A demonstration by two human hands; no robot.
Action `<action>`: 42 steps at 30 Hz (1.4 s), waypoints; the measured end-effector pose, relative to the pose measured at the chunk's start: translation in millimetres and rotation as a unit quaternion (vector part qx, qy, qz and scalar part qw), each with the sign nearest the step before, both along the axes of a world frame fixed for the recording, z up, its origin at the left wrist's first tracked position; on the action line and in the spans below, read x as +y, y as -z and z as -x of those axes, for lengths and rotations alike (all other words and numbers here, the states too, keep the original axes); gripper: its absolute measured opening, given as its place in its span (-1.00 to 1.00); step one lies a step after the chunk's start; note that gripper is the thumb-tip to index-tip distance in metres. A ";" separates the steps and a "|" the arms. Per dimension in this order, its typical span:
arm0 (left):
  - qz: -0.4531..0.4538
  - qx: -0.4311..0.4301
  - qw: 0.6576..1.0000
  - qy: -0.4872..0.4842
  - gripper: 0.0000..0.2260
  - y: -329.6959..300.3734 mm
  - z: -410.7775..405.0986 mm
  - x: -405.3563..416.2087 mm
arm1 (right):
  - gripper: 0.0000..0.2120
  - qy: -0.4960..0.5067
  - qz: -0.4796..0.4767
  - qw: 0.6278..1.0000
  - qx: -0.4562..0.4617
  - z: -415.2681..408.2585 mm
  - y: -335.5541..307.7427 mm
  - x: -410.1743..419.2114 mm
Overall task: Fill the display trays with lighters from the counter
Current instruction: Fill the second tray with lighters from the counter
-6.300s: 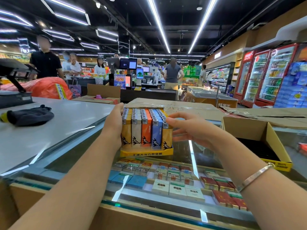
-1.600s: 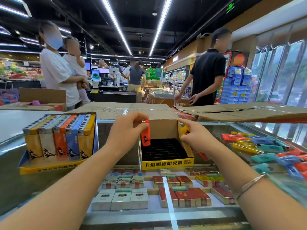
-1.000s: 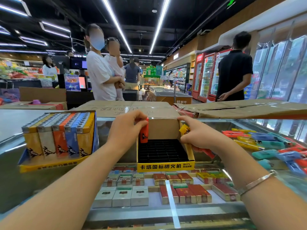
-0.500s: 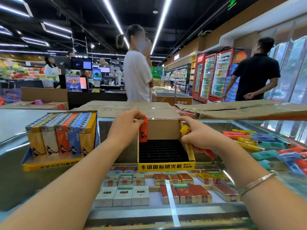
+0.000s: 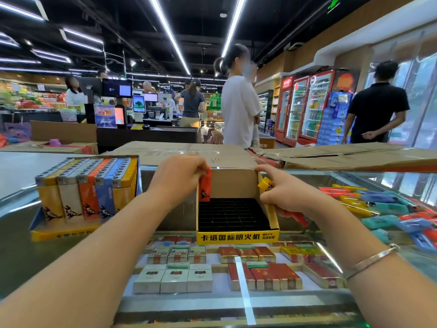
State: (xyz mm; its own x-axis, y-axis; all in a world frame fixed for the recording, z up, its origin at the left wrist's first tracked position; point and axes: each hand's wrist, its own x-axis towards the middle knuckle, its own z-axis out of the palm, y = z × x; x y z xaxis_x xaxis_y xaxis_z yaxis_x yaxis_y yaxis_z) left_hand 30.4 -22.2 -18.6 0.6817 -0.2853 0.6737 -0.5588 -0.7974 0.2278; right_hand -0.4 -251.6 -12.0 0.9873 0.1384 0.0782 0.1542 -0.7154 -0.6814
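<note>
A yellow display tray with an empty black grid stands on the glass counter in front of me. My left hand pinches an orange lighter upright at the tray's back left corner. At the tray's right wall, my right hand grips a bundle of lighters: a yellow one sticks out above, red ones below. A full tray of lighters stands at the left. Loose lighters lie scattered on the glass at the right.
Cigarette packs lie under the glass counter top. Flattened cardboard boxes lie behind the trays. Beyond them stand several people, checkout counters and drink fridges. A grey counter lies at the far left.
My view turned from the full tray to the empty one. My left hand has brought the orange lighter down to the tray's back left corner. People behind have walked right.
</note>
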 end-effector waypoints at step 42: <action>0.152 0.150 0.958 0.192 -0.87 -11.1 29.2 -14.2 | -0.80 -0.131 -0.292 0.941 -0.105 15.8 -13.5 11.9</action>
